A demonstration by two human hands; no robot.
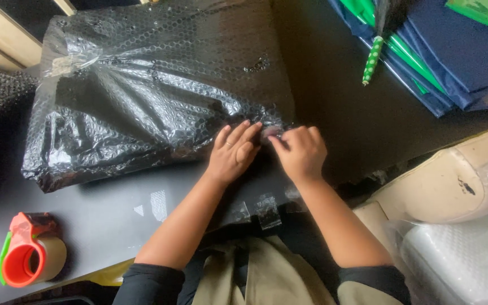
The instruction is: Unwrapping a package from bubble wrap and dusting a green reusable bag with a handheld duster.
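A large flat package wrapped in black-backed bubble wrap (153,96) lies on the dark table (108,220). My left hand (234,152) rests flat on the package's near right corner, fingers together. Beside it my right hand (299,151) pinches the wrap's edge at that same corner, fingertips touching those of the left hand. Whether there is tape between the fingers I cannot tell. A strip of clear tape (66,64) holds a gathered fold at the package's far left corner.
An orange tape dispenser (28,251) stands at the near left table edge. Clear tape pieces (265,208) stick to the table's front edge. Blue and green folders (447,45) and a green dotted pen (371,60) lie far right. A cream object and bubble-wrapped bundles (453,248) sit right.
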